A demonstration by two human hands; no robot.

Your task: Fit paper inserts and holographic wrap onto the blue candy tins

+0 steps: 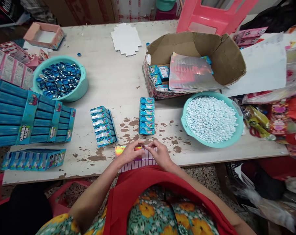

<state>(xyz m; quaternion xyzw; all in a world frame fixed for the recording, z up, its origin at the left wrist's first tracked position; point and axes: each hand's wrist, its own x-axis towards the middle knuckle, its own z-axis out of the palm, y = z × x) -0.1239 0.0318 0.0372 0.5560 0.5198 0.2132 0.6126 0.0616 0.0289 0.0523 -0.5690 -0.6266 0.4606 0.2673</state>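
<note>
White worktable, surface marked with brown worn patches toward the near side; pink plastic stool behind its far edge. Label sheet, with rows of pale rectangles and a shiny orange corner, lies at the near edge, partly covered by both hands and the red apron. Left hand and right hand meet above it, fingers bent, fingertips close together. Left: thumb and forefinger curved toward each other; right: thumb and forefinger drawn near a pinch. Whether either grips a label cannot be told; the fingertips hide the spot. Directly beyond the hands: row of six small blue boxes, each with a round recess, the nearest obstacle. Left of it, a second blue row, leaning. Farther left, a large stack of long blue cartons, with a blue carton row in front. Behind the stack: turquoise basin of blue-and-silver caps; one loose cap on the table beyond. Right: second turquoise basin heaped with small whitish pieces, just beside the cardboard box. Shiny sheets laid in that box block part of the view of its blue packets. Far middle: stacked white card cutouts. Far right: large white paper, beside crowded wrappers and bags.
</note>
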